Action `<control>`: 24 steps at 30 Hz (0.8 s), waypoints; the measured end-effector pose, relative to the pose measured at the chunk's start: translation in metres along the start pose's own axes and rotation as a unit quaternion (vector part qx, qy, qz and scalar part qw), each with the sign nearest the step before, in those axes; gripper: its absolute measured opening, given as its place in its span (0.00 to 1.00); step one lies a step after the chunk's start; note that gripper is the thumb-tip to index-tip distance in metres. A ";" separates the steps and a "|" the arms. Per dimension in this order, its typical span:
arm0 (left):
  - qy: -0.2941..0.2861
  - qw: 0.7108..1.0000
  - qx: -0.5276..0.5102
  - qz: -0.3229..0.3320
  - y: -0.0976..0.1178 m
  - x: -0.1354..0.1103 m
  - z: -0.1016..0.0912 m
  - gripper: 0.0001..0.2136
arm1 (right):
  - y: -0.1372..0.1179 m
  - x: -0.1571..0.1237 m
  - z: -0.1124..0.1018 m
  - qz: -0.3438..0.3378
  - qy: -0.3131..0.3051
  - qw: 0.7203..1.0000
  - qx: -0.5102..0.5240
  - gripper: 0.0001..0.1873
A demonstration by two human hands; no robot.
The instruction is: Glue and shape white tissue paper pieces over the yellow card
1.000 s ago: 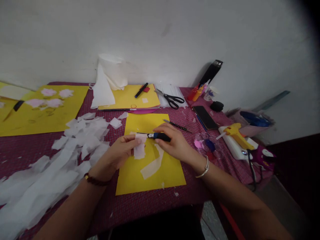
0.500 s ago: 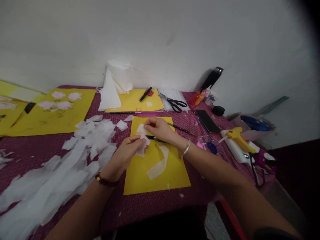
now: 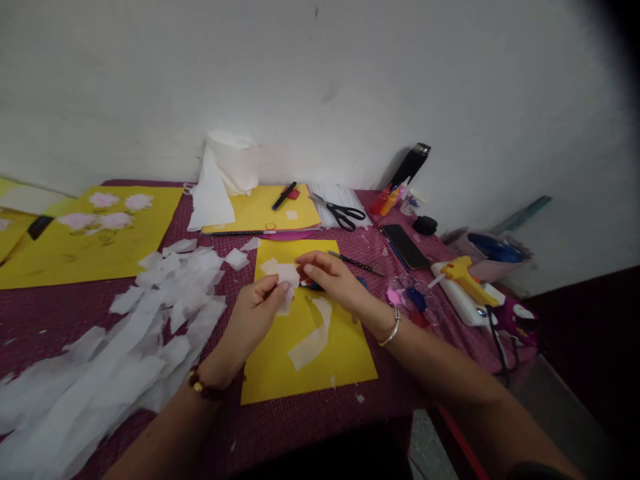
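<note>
My left hand (image 3: 259,308) pinches a small white tissue paper piece (image 3: 289,273) between thumb and fingers. Beside its right edge is my right hand (image 3: 334,279), fingers loosely bent and apart from the thumb; whether a fingertip touches the paper is unclear. Both hands hover above a yellow sheet (image 3: 313,363). A curved white paper strip (image 3: 313,340) lies on that sheet. Under my right hand is a dark blue and black object, mostly hidden. To the left spreads a heap of torn white tissue paper (image 3: 150,340).
Black scissors (image 3: 343,215), a black pen (image 3: 284,196) and a tissue roll (image 3: 233,160) are at the back. On the right are a brush (image 3: 357,263), phone (image 3: 406,245), paint palette (image 3: 407,300) and yellow glue gun (image 3: 467,277). Yellow sheets with pink paper flowers (image 3: 115,221) lie left.
My right hand has drawn back to the right from the paper, its fingers loosening. The piece in my left hand now shows flatter and wider. The view has shifted slightly.
</note>
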State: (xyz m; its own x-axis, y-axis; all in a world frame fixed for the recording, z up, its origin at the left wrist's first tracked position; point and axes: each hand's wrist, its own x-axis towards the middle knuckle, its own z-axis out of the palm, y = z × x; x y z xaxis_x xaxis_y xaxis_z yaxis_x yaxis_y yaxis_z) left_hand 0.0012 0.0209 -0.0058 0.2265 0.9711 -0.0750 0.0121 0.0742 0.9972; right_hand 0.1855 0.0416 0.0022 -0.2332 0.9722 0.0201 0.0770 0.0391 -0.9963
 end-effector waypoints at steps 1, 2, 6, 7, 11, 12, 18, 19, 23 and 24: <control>-0.010 1.000 0.021 0.015 0.000 0.000 0.001 0.10 | 0.004 -0.005 0.000 0.041 0.009 0.998 0.045 0.12; -0.021 0.999 0.036 0.027 0.001 -0.001 0.003 0.10 | 0.007 -0.008 0.000 0.074 0.013 0.993 0.087 0.15; -0.034 0.999 0.035 0.011 -0.002 -0.001 0.008 0.11 | 0.009 -0.009 0.003 0.076 0.012 0.987 0.139 0.18; -0.032 0.999 0.028 -0.004 -0.004 0.000 0.009 0.11 | 0.008 -0.010 0.003 0.046 0.023 0.992 0.118 0.17; -0.012 0.998 -0.028 -0.050 -0.016 0.002 0.011 0.11 | 0.002 -0.016 0.006 -0.100 0.051 0.992 -0.052 0.08; -0.003 0.998 -0.042 -0.056 -0.018 0.003 0.011 0.11 | 0.001 -0.019 0.006 -0.141 0.052 0.983 -0.106 0.05; 0.017 0.992 -0.090 -0.081 -0.017 0.003 0.012 0.11 | 0.002 -0.028 0.009 -0.288 0.027 0.905 -0.313 0.04; 0.019 0.992 -0.095 -0.085 -0.016 0.002 0.012 0.11 | 0.003 -0.028 0.009 -0.288 0.024 0.900 -0.325 0.04; 0.019 0.990 -0.110 -0.081 -0.014 0.000 0.011 0.09 | 0.002 -0.028 0.009 -0.291 0.022 0.889 -0.353 0.04; 0.021 0.990 -0.113 -0.079 -0.012 0.000 0.011 0.09 | 0.002 -0.028 0.009 -0.294 0.021 0.885 -0.359 0.04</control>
State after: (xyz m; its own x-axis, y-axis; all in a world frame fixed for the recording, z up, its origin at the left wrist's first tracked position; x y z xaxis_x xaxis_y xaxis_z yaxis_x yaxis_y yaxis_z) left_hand 0.0123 0.0179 -0.0180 0.1989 0.9516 -0.2342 -0.1757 0.2697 0.9468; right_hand 0.1837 0.0124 -0.0008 -0.4027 0.7420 0.5360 0.5543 0.6637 -0.5023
